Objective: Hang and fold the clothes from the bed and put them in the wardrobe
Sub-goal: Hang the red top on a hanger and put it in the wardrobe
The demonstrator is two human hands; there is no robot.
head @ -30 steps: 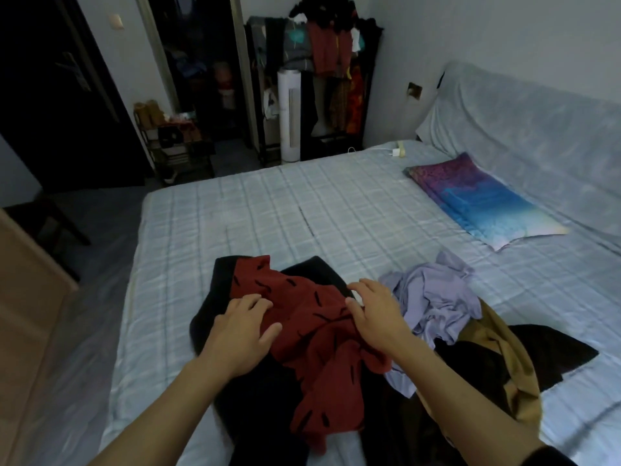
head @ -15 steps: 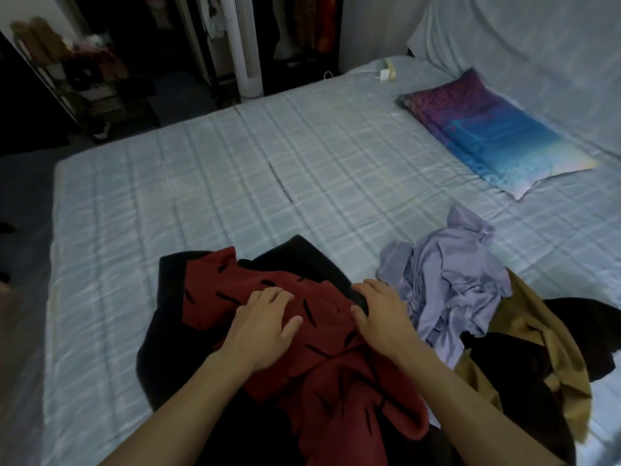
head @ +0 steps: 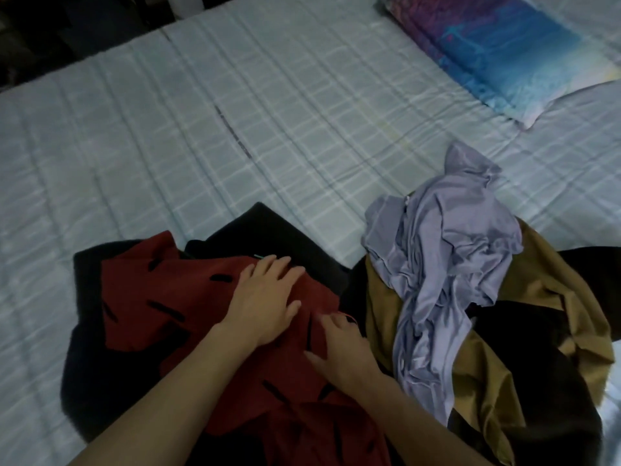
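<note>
A red garment with black dashes (head: 161, 297) lies crumpled on a black garment (head: 268, 230) at the near side of the bed (head: 235, 112). My left hand (head: 265, 297) lies flat on the red cloth with its fingers spread. My right hand (head: 342, 348) rests just to its right on the same cloth, fingertips at a fold, holding nothing that I can see. To the right, a lavender shirt (head: 447, 264) is bunched on top of a mustard garment (head: 554, 297) and more black cloth (head: 524, 334).
A blue and purple pillow (head: 504, 52) lies at the far right of the bed. The pale checked sheet stretches bare beyond the clothes. Dark floor and the base of a white standing unit (head: 184, 1) show past the far edge.
The view has dropped down and closer onto the bed. My left hand slid forward and to the right across the red garment. My right hand drew back towards me.
</note>
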